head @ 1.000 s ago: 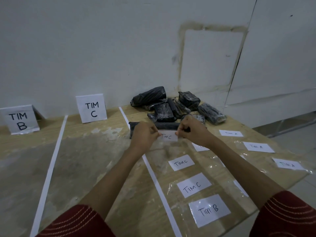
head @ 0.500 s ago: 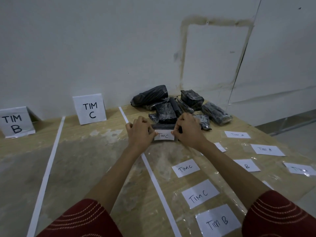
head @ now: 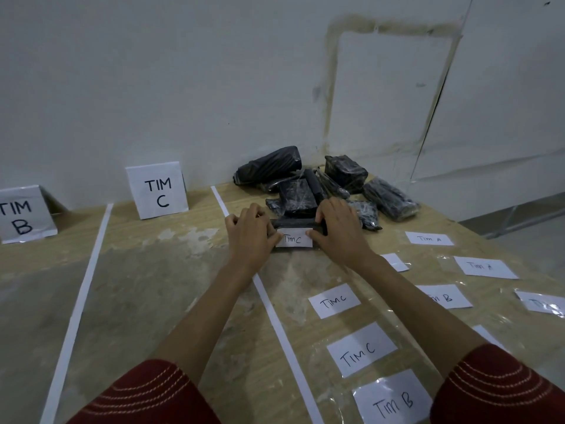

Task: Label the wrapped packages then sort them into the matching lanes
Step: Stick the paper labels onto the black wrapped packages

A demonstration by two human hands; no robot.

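Left hand [head: 250, 237] and right hand [head: 339, 234] sit just above frame centre, a little apart, fingers curled over the two ends of a black wrapped package [head: 295, 223]. Their thumbs press the ends of its "Tim C" label [head: 294, 239]. The package lies on the table [head: 153, 301] between them — long axis running left to right, label facing the camera and reading upright. Just behind it, a pile of black packages [head: 269, 166] is heaped at the wall. Loose labels [head: 360, 348] lie at lower right; the TIM C sign [head: 157, 191] stands at upper left.

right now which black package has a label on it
The package between left hand and right hand, in front of the pile; only it bears a Tim C label.
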